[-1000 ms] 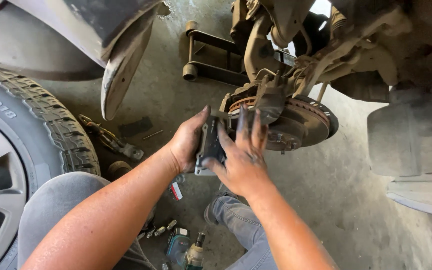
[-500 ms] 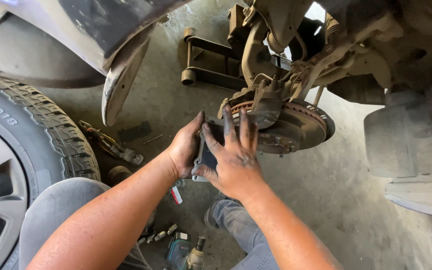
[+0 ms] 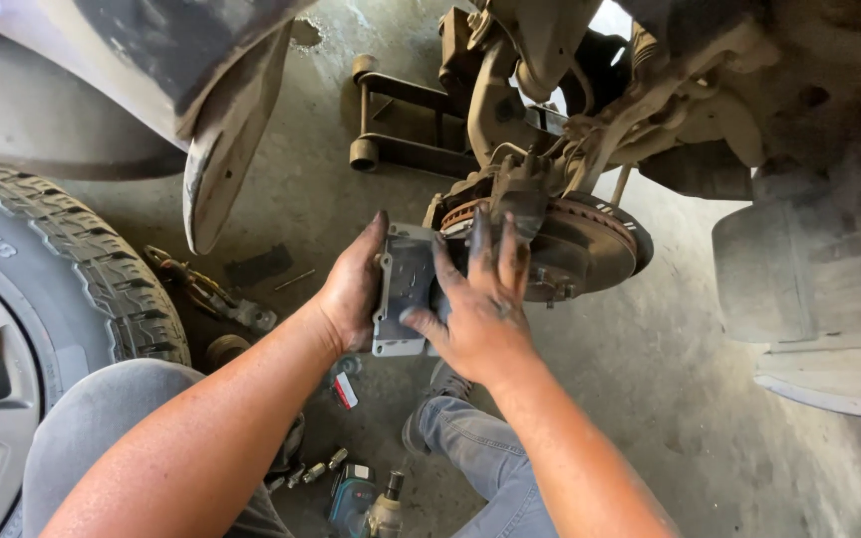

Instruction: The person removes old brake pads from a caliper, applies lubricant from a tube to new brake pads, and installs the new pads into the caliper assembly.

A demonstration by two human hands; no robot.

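Head view, looking down: both hands are on a grey metal brake pad (image 3: pixel 406 294), held upright just in front of the brake disc (image 3: pixel 590 244). The left hand (image 3: pixel 351 289) cups the pad's left edge, its grip clenched around it, thumb up along the top corner, probably to keep the plate square to the disc. The right hand (image 3: pixel 475 299) presses flat against the pad's face with grimy fingers spread, tips reaching the caliper bracket (image 3: pixel 510 194); that is a holding press rather than a closed fist, likely steadying the pad against the rotor. Near the left edge of the concrete floor (image 3: pixel 650 399) stands a removed tyre (image 3: pixel 42 289). Below the forearms, sockets (image 3: pixel 316 470) and a power tool (image 3: pixel 366 498) lie on the floor within reach.
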